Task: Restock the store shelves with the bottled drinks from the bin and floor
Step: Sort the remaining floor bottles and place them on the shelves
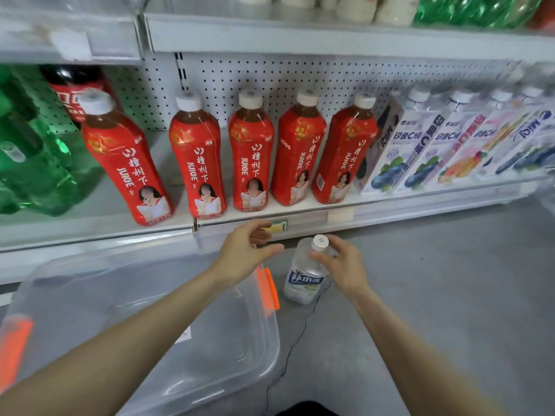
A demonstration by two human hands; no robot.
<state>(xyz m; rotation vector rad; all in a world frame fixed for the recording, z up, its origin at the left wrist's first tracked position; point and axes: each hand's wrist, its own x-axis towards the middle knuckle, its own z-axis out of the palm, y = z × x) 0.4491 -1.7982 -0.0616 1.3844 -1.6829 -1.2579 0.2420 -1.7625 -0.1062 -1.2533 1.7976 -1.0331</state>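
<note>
1 clear bottle (303, 274) stands on the floor (435, 295) beside the bin (225, 340), my right hand (342, 265) pinching its neck, left hand (243, 253) loosely spread and empty, so next, I judge, comes lifting it to the shelf (300, 212).

- Five juice bottles (251, 151): red labels, white caps, brown drink at the neck.
- The clear bottle (304, 274) on the floor: white cap, blue-and-white label.
- The bin (150, 310): see-through, with orange latches (268, 288).
- At the left, green bottles (36, 163).
- At the right, pale bottles (420, 145): white labels printed with blue berries, one with orange fruit.
- The back panel (300, 76): white, dotted with small holes.
- The floor (450, 280): grey.
</note>
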